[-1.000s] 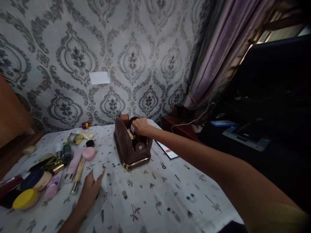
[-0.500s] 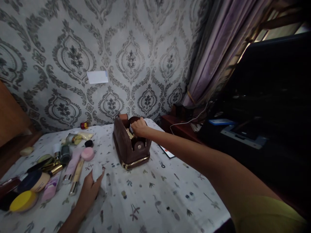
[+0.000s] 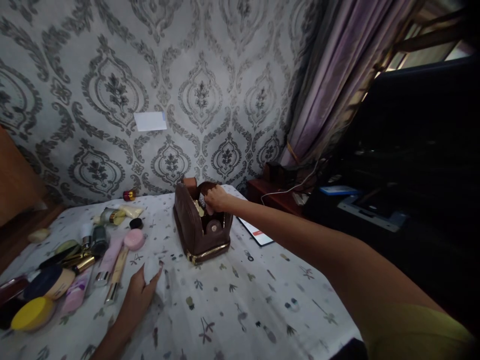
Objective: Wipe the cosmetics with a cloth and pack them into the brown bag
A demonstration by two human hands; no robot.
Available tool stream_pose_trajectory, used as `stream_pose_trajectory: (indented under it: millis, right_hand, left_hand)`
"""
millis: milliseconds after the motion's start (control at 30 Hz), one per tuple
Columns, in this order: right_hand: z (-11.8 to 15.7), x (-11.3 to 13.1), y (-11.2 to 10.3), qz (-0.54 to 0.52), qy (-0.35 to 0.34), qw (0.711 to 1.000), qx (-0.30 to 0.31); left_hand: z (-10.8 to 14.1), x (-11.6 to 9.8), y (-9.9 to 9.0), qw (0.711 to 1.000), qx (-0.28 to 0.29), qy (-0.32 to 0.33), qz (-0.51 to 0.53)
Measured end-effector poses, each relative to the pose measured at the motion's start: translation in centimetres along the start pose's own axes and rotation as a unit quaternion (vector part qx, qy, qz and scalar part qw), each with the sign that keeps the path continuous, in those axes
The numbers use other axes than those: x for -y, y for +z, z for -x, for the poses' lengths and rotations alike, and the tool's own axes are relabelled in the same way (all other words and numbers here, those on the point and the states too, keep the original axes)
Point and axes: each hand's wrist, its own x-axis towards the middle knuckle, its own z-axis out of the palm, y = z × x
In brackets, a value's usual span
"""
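A brown cosmetic bag [image 3: 200,235] with a gold zip stands open on the printed white cloth. My right hand [image 3: 216,199] reaches into its opening with curled fingers; what they grip, if anything, is hidden, though something silvery shows beside them. My left hand [image 3: 140,295] rests over the cloth with thumb and finger spread apart, holding nothing. Just beyond it lie a beige tube with a shiny cap [image 3: 117,272], a pink tube [image 3: 109,257] and a round pink jar [image 3: 134,239].
More cosmetics crowd the left, among them a yellow-lidded jar [image 3: 33,314] and a lilac tube [image 3: 76,294]. A small red-and-gold jar [image 3: 128,195] sits near the wall. Right of the bag lies a tablet or phone [image 3: 258,233]. A large black object [image 3: 416,150] fills the right side.
My right hand stays in the bag with its fingers curled, shifted only slightly. My left hand keeps its spread pose. More of the bright screen beside the bag now shows.
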Motion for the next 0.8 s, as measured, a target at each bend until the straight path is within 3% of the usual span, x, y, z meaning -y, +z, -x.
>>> stream_pose_trajectory:
  millis: [400,800]
  right_hand:
    - [-0.9,2.2,1.3,0.008,-0.020,1.000,0.005]
    - [-0.9,1.5,2.1,-0.008,-0.029,1.000,0.004]
  left_hand:
    - [-0.1,0.9,0.1,0.999,0.015,0.021,-0.020]
    - [-0.2,1.8,0.0,0.997,0.049,0.050,-0.037]
